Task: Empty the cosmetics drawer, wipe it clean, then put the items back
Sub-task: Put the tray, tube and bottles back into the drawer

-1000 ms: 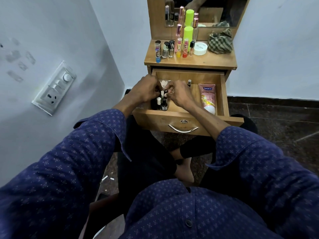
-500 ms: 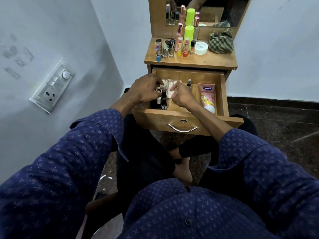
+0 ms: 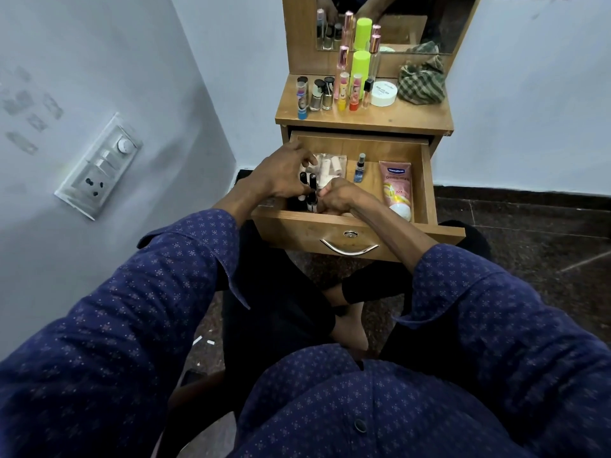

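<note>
The wooden drawer stands pulled open under the dresser top. In its left part stand several small black-capped nail polish bottles. My left hand curls over them from the left, fingers round the caps. My right hand is beside them on the right and pinches one bottle low down. Behind the hands lies a clear box of white items. A small blue bottle stands mid-drawer, and a pink lotion tube lies along the right side.
On the dresser top stand several lipsticks and bottles, a green-capped bottle, a white jar and a checked cloth below a mirror. A wall with a switch plate is close on the left. My knees are under the drawer.
Both hands have left the clear box at the back of the drawer and come forward onto the black-capped bottles. The box now lies uncovered behind them.
</note>
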